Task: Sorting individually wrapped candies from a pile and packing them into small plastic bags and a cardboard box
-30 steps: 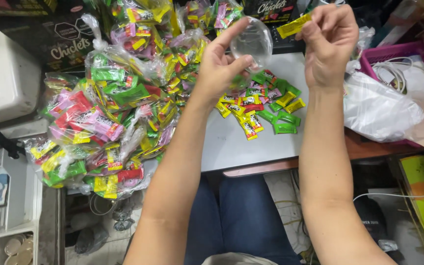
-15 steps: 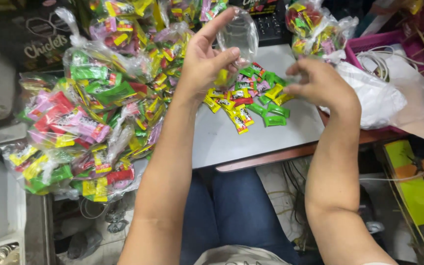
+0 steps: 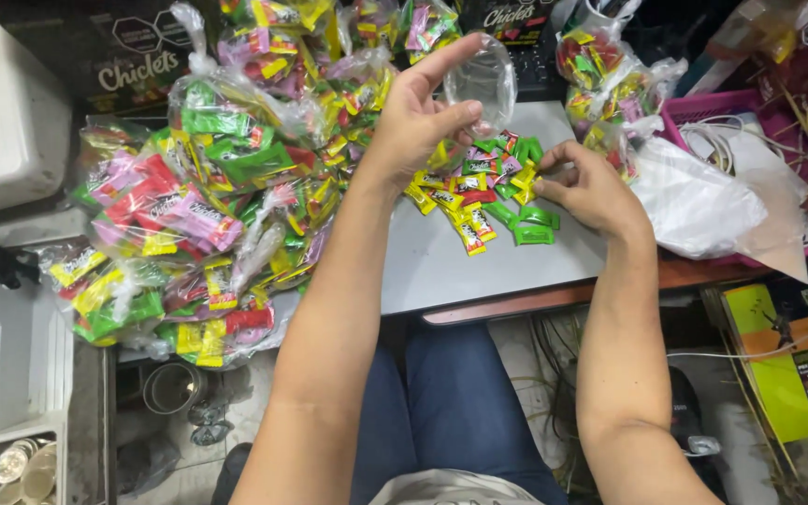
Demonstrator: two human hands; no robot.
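Left hand (image 3: 423,122) grips a clear bag (image 3: 481,82); right hand (image 3: 584,187) seemingly pinches loose candies (image 3: 488,192).

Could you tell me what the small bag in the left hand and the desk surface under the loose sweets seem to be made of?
The small bag held in the left hand looks like thin clear plastic film: the keyboard shows through it and it crinkles with glossy highlights. The desk surface seems a smooth matt grey laminate, with a reddish-brown edge, possibly wood.

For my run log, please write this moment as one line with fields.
left hand: holds small clear bag open, raised | right hand: on loose candy packets, picking | surface: grey table | left side: filled candy bags
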